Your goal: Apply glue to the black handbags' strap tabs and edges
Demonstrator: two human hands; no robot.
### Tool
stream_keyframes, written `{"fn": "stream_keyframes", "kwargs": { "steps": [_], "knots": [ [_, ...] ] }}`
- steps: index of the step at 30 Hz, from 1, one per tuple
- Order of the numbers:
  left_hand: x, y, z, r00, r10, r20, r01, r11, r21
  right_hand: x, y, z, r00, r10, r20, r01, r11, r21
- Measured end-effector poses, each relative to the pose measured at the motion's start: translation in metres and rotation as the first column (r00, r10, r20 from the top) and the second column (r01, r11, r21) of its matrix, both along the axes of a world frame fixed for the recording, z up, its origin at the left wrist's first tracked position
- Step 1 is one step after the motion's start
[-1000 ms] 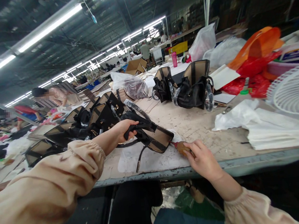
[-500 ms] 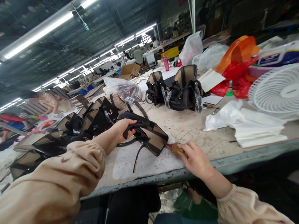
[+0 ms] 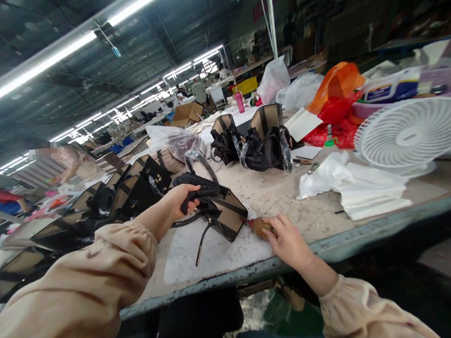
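Note:
My left hand is closed around the black top of a tan and black handbag that lies tilted on a white sheet near the table's front edge. A thin black strap hangs down from the bag. My right hand is closed on a small brown wooden-handled tool, whose tip touches the bag's right corner.
A row of similar handbags lies to the left, and two more bags stand further back. Folded white sheets, a white fan and red and orange plastic bags sit to the right. Other people work far left.
The camera view has shifted, so everything sits further left in the picture. Both hands keep the same hold on the bag and the tool.

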State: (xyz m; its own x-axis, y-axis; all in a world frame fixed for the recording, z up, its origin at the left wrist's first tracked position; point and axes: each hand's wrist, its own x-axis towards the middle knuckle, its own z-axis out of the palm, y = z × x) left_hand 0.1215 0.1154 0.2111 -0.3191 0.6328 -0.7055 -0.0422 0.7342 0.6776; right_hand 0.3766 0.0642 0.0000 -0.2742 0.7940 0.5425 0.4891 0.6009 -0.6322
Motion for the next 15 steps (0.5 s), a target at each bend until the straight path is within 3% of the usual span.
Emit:
{"fn": "stream_keyframes", "kwargs": {
  "steps": [8,15],
  "knots": [
    [-0.004,0.003,-0.003,1.000,-0.009,0.020,0.008,1.000,0.014,-0.001,-0.010,0.004,0.999,0.037,-0.003,-0.037,0.999,-0.020],
    [-0.006,0.003,-0.005,0.999,-0.033,0.042,0.033,0.999,0.014,0.002,0.004,0.003,0.998,-0.067,0.010,0.067,0.998,-0.017]
  ]
}}
